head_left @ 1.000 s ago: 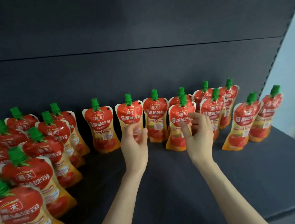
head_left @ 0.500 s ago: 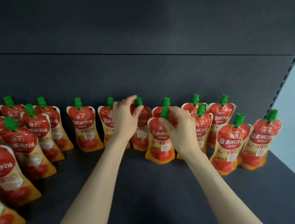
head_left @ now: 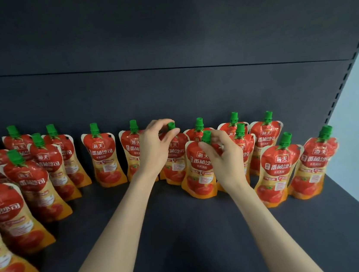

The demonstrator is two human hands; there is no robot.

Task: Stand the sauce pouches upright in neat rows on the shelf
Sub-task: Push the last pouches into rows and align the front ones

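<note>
The left hand (head_left: pixel 155 150) pinches the back cap (head_left: pixel 171 126), a green one, with thumb and fingers curled close round it. Below those fingertips the back pouch (head_left: pixel 176 170) stands upright in the row nearest the back wall (head_left: pixel 168 87). The right hand (head_left: pixel 224 155) pinches the front cap (head_left: pixel 206 137), also green, its fingers narrow. The front pouch (head_left: pixel 199 174) stands upright beneath them on the shelf (head_left: pixel 186 236), nearer the person and just right of the left fingers. Left of the left fingers a single pouch (head_left: pixel 104 158) stands apart, and past it a crowd of pouches (head_left: pixel 32 181) fills several rows. Right of the right fingers two pouches (head_left: pixel 275 169) stand side by side.
</note>
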